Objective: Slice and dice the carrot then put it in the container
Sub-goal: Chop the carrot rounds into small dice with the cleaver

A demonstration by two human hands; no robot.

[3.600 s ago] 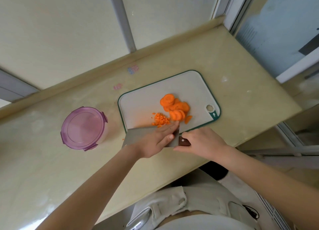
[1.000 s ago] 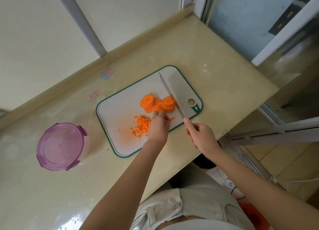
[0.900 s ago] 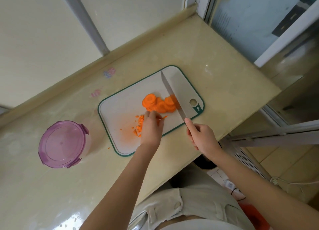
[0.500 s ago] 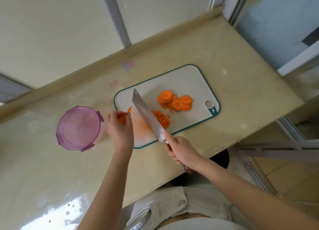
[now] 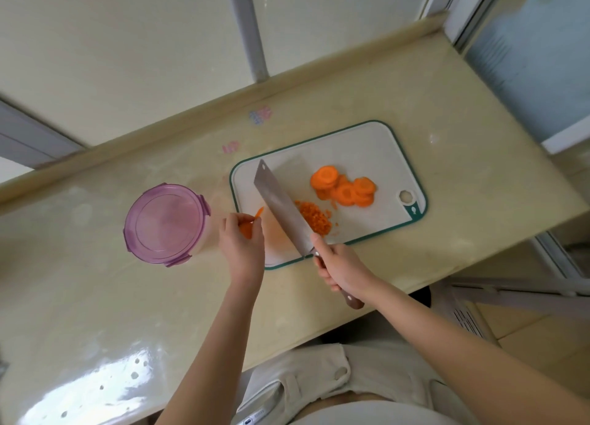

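A white cutting board [image 5: 367,150] with a green rim lies on the counter. A heap of round carrot slices [image 5: 343,186] sits right of its middle, and a small pile of diced carrot [image 5: 314,218] lies near its front edge. My left hand [image 5: 241,242] grips a few carrot slices [image 5: 246,229] at the board's left edge, next to the container [image 5: 164,223], which has its purple lid on. My right hand [image 5: 340,266] grips the wooden handle of a cleaver [image 5: 281,206], whose blade lies slanted over the board, just left of the diced pile.
The beige counter [image 5: 95,297] ends at a front edge close to my body and at a right edge past the board. A tiled wall with a low ledge runs along the back. Two small stickers [image 5: 260,116] sit behind the board.
My left hand picked carrot slices from the heap and carried them to the board's left end. The cleaver swung from the board's right side to the left of the diced pile.
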